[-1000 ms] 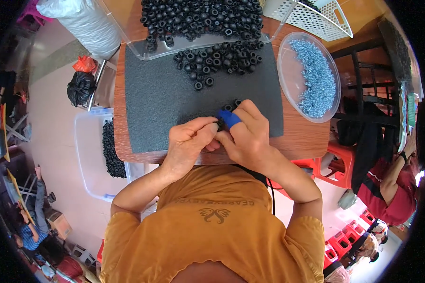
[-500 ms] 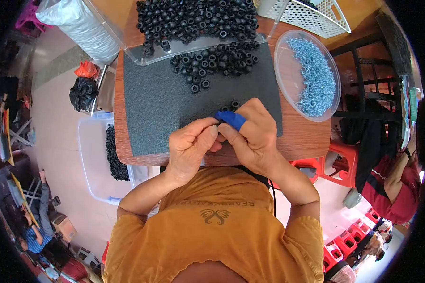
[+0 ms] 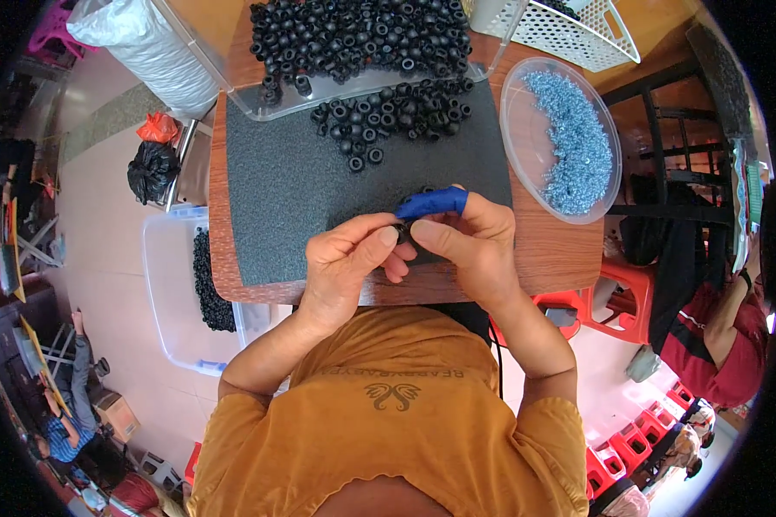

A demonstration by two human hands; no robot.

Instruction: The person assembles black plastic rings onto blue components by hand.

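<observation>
Matt black rubber rings [image 3: 379, 121]; rough grey mat [image 3: 302, 185]; glossy wood table [image 3: 560, 250].

fingers [image 3: 379, 246] around black ring [image 3: 403, 230]

You get one view only, from the fisheye camera on your head. It looks straight down, close over the table [image 3: 569, 258] and your own chest.

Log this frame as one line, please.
left hand and right hand: pinch one small black ring together | right forefinger: blue cot | under: dark foam mat | loose black rings beyond
</observation>
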